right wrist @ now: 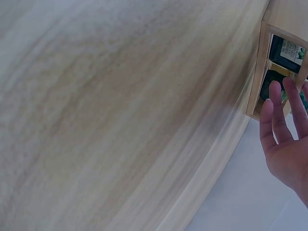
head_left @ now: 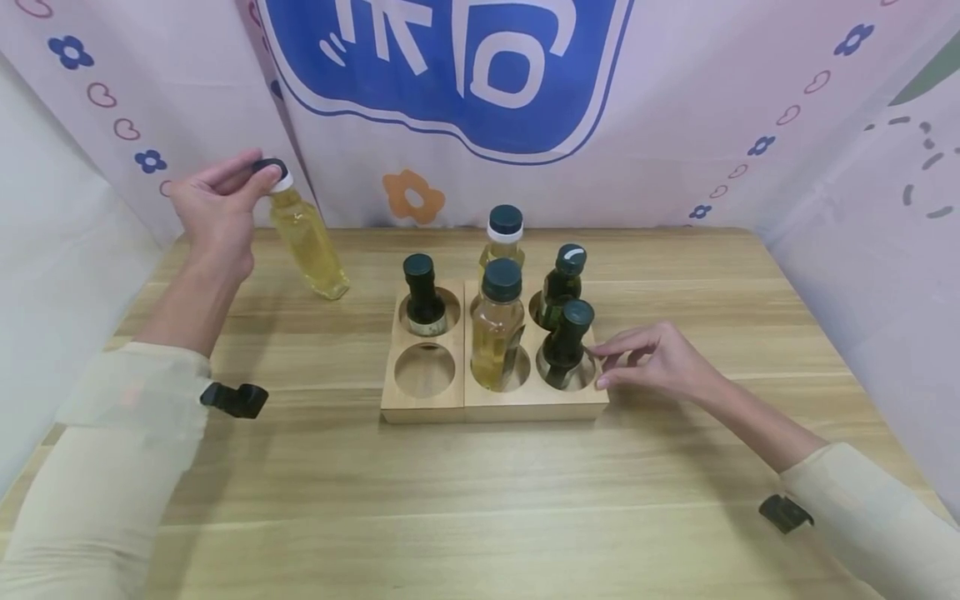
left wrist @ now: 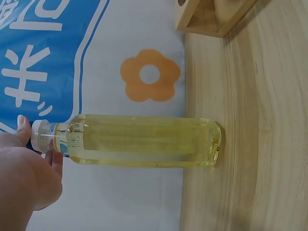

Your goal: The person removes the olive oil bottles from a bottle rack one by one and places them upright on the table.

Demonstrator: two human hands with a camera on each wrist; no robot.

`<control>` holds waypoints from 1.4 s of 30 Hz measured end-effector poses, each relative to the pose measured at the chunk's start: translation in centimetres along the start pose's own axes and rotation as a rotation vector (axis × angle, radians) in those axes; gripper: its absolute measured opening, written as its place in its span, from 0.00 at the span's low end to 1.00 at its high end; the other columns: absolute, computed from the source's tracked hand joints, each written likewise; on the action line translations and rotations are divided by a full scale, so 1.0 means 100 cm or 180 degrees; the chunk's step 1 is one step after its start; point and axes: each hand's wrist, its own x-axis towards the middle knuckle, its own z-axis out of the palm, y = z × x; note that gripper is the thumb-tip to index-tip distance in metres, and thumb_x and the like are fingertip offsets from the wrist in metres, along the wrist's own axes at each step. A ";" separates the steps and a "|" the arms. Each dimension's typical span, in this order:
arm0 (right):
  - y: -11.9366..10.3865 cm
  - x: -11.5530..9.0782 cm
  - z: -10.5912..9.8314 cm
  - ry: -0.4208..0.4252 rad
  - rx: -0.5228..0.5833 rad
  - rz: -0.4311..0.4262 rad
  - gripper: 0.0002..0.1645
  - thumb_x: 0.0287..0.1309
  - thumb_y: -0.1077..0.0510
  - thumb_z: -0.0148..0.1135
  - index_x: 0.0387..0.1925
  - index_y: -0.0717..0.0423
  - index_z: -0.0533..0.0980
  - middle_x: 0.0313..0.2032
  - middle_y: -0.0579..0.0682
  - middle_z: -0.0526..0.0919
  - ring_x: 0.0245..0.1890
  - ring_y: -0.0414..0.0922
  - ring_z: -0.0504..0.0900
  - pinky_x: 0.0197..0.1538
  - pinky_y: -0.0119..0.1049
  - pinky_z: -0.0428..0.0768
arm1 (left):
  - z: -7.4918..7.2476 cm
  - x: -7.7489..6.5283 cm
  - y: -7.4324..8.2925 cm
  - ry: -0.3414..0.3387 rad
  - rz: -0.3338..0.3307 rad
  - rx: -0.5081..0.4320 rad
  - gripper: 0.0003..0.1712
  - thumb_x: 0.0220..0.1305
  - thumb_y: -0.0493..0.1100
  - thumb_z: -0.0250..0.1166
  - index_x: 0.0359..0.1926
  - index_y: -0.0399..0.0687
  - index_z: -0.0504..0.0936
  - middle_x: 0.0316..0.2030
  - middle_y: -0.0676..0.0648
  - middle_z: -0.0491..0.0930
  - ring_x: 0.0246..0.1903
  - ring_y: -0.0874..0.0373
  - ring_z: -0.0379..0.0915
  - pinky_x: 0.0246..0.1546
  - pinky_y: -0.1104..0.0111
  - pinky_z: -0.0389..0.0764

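Observation:
My left hand (head_left: 217,212) pinches the dark cap of a clear glass bottle of yellow oil (head_left: 306,237), left of the wooden rack (head_left: 423,402). The bottle leans, its base at the tabletop; whether it touches, I cannot tell. In the left wrist view, this oil bottle (left wrist: 139,141) runs across the picture with the left hand (left wrist: 29,168) at its neck end. With fingers fairly straight, my right hand (head_left: 656,364) touches the rack's right side. The right wrist view has the right hand (right wrist: 291,144) spread by the rack (right wrist: 262,72), bottles partly hidden behind its fingers.
Two clear oil bottles (head_left: 491,337) stand in the rack's middle column. Dark bottles (head_left: 423,296) occupy the back left hole and the right column. The front left hole (head_left: 424,371) holds no bottle. Behind the wooden table (head_left: 480,500) hangs a printed cloth (head_left: 645,192).

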 end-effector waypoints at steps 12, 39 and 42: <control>0.002 0.001 0.001 -0.0013 0.0010 -0.0091 0.22 0.37 0.57 0.78 0.40 0.57 0.84 0.33 0.45 0.87 0.31 0.42 0.84 0.31 0.36 0.84 | -0.004 0.004 0.000 0.0050 0.0014 -0.0016 0.28 0.31 0.33 0.81 0.41 0.40 0.85 0.40 0.44 0.85 0.40 0.60 0.82 0.48 0.78 0.78; -0.024 0.000 0.000 -0.0022 -0.0074 -0.0137 0.22 0.37 0.66 0.77 0.39 0.66 0.82 0.34 0.56 0.86 0.31 0.51 0.84 0.31 0.37 0.84 | -0.006 0.003 0.003 0.0096 -0.0161 0.0338 0.31 0.31 0.38 0.82 0.45 0.45 0.85 0.46 0.50 0.83 0.49 0.62 0.78 0.50 0.80 0.75; -0.011 0.000 0.000 -0.0010 -0.0079 -0.0158 0.22 0.37 0.64 0.77 0.40 0.64 0.83 0.35 0.53 0.87 0.31 0.48 0.84 0.31 0.37 0.84 | -0.007 0.003 0.002 0.0053 -0.0179 0.0402 0.33 0.32 0.39 0.82 0.47 0.47 0.84 0.51 0.51 0.81 0.51 0.62 0.76 0.51 0.80 0.74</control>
